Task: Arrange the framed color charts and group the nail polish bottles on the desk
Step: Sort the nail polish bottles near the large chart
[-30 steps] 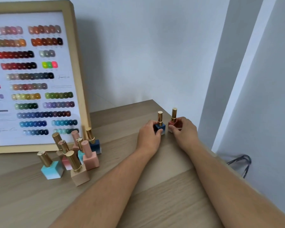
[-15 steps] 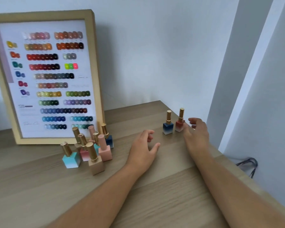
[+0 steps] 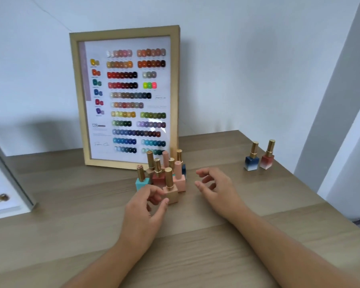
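Head camera: looking forward and down over the light wooden tabletop (image 3: 216,246), sitting close above it.
Facing: pointing at the pale wall (image 3: 237,59) behind.

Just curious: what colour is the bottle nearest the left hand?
The bottle is beige with a gold cap; head view.

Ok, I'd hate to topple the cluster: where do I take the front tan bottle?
Probably pinch the tan bottle by its square base, across the flat sides, from the front: it stands upright in front; the pink bottle crowds it only from behind.
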Motion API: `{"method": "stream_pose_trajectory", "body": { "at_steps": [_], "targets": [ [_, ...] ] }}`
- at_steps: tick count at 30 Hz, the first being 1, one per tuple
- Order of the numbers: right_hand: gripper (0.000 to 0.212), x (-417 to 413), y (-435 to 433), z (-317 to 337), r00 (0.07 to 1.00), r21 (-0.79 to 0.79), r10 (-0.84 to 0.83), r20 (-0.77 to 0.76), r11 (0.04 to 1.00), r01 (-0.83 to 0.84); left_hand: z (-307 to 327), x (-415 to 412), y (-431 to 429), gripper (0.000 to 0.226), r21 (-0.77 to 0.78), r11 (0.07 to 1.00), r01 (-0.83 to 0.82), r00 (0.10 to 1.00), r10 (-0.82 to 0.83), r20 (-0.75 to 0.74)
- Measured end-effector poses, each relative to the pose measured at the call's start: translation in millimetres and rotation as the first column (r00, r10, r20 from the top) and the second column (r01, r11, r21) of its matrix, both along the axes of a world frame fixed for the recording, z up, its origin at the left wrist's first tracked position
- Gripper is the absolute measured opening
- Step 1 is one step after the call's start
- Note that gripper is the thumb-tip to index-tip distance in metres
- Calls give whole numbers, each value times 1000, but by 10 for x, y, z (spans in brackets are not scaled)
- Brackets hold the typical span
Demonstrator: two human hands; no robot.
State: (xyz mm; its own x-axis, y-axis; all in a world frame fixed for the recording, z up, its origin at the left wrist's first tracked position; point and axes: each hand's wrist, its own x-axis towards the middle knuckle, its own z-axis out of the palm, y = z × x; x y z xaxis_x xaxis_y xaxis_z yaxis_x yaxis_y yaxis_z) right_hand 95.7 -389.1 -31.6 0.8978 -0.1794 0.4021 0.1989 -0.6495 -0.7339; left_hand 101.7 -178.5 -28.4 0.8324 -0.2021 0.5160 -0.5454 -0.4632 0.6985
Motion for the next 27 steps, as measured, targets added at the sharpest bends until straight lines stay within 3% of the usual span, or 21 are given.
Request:
{"method": "stream_pose_trajectory", "body": {
  "at_steps": [3, 6, 17, 27],
  "targets": [
    [32, 97, 92, -3, 998, -1, 38, -52, 999, -38, -18, 109, 60, 25, -22, 999, -35, 990, 32, -140],
    [34, 179, 119, -9, 997, -7, 53, -57, 999, -53, -43, 184, 28, 35, 41, 999, 34, 978, -25, -206],
    [26, 289, 186, 1, 992, -86, 76, -100, 993, -84, -29, 332, -41, 19, 134, 989, 58, 980, -31, -196],
    [26, 20, -180, -15, 988, 60, 52, -146, 997, -44, 6, 186, -137, 24, 66, 989, 131, 966, -113, -231]
  ]
}}
